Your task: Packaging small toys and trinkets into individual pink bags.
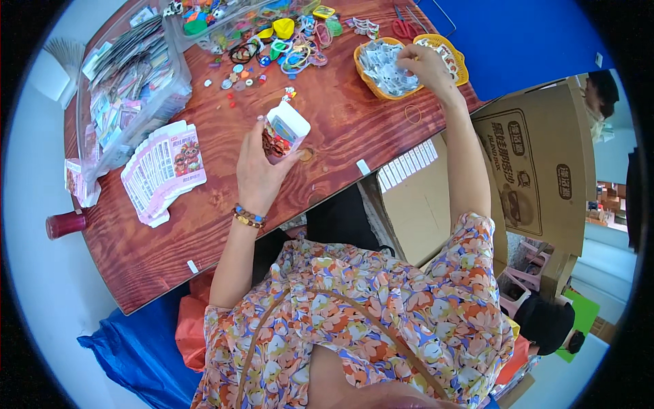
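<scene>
My left hand point(262, 163) is closed around a small printed carton point(287, 127), its white top flap raised and its mouth showing. Something pale blue-green and flat shows inside that mouth. Over a yellow basket point(373, 87) heaped with small silvery-clear packets point(385, 63) is my right hand point(429, 68), fingers bent down together at the packets. What its fingertips pinch, if anything, is too small to make out. Beside it, a second yellow basket point(465, 70) holds small white-and-brown pieces point(446, 54). A fanned stack of flat pink-and-white cartons point(160, 170) lies left of my left hand.
A clear bin point(180, 95) full of cards stands at the left. Behind are colourful trinkets point(293, 51) in and around a clear tray, and red scissors point(403, 27). A large cardboard box point(531, 157) stands right of the table. A dark red cup-like thing point(66, 224) sits by the left edge.
</scene>
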{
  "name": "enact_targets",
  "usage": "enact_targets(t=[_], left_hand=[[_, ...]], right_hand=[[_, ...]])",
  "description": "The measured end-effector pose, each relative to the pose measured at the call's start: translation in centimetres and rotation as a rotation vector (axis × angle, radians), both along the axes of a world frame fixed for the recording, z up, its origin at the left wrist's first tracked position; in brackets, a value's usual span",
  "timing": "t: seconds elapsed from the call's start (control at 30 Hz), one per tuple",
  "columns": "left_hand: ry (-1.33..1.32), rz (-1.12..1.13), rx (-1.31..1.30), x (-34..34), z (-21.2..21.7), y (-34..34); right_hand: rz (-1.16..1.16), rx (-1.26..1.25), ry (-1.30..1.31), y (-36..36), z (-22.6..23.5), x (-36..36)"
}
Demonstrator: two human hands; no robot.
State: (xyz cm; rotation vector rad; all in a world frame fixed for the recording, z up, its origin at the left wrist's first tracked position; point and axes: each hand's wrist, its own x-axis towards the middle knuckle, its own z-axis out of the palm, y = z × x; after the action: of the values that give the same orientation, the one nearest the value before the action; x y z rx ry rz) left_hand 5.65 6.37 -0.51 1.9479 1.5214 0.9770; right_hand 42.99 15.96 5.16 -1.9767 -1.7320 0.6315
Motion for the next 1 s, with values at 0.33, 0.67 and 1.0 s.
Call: enact_targets(t=[0.33,0.67,1.0], left_hand=[[0.058,-0.047,0.032,0.9,0.7,0.0],[0.095,-0.101,0.048,2.0,0.2,0.1],[0.100,-0.093,0.040,1.9,0.4,0.0]], right_hand=[[0.022,0.015,0.132,0.5,-1.6,1.7],[0.144,-0.068,0.025,-1.1,-0.7,0.3],[0.214,-0.174,0.104,-0.5,-1.0,1.5]])
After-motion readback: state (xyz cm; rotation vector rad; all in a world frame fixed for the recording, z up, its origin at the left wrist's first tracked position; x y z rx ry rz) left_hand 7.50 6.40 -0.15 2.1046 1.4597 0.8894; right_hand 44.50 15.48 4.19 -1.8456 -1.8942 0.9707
